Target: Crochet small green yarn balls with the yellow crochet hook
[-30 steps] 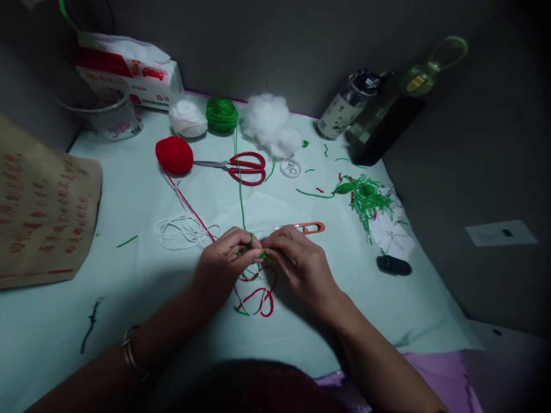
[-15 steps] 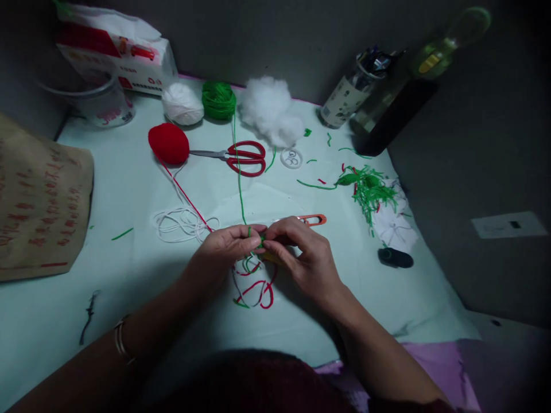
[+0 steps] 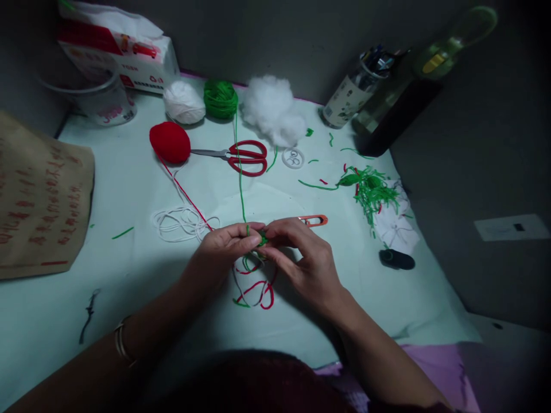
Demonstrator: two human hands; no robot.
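My left hand [image 3: 230,244] pinches a small green yarn piece [image 3: 262,238] between thumb and fingers, with a green strand looped over the forefinger. That strand runs up to the green yarn ball [image 3: 220,100]. Close against its right side, the bent thumb and fingertips of my right hand [image 3: 303,249] grip the same piece; whether a tool lies inside these fingers is hidden. Below both hands hang loose red, white and green yarn tails [image 3: 267,298]. A red strand leads from behind my left hand to the red yarn ball [image 3: 170,142].
Red-handled scissors [image 3: 247,158], a white yarn ball [image 3: 184,102], stuffing [image 3: 274,112] and a small round dish [image 3: 293,158] lie beyond the hands. An orange-ended tool [image 3: 316,220] is beside my right hand. Green scraps [image 3: 374,192], a pen cup [image 3: 353,94] and a bottle [image 3: 394,120] stand right; a paper bag [image 3: 43,201] left.
My right fingers have shifted slightly around the green piece, and more of it shows between the hands. A yellow part seen under my right hand is now mostly hidden.
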